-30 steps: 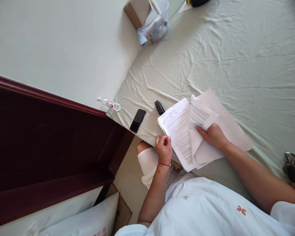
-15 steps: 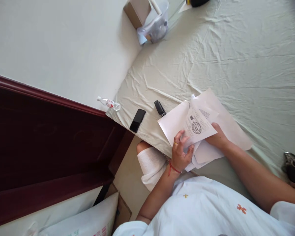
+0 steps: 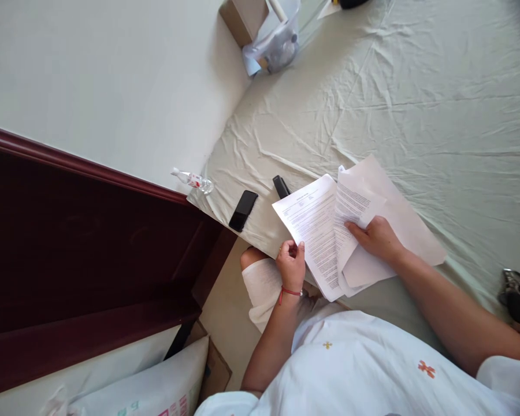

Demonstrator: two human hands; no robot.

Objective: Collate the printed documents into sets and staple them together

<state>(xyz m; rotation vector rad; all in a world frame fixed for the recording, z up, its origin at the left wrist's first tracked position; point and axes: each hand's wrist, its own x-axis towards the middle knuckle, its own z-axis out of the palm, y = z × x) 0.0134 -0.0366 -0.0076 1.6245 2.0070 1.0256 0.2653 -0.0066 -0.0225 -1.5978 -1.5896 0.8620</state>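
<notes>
The stack of white printed paper sheets (image 3: 312,225) is being supported on the wrinkled pale green cloth (image 3: 437,104), directly before the wearer. Its left edge is being met by the left hand (image 3: 291,264): the fingers are being held curled, with the thumb close to the bent index finger at the page margin. Whether paper is being pinched there cannot be told.

By the right hand (image 3: 377,238), the folded-back printed sheets (image 3: 351,202) are being gripped, thumb on top and the other fingers hidden beneath; presumably they are being restrained from falling over the facing page. A broad pinkish-white blank sheet (image 3: 416,231) is being partly covered by that hand.

The small black oblong object (image 3: 281,186) is being partly hidden by the stack's upper edge. The black rectangular phone (image 3: 243,211) is being left apart, apparently clear of the paper.
</notes>
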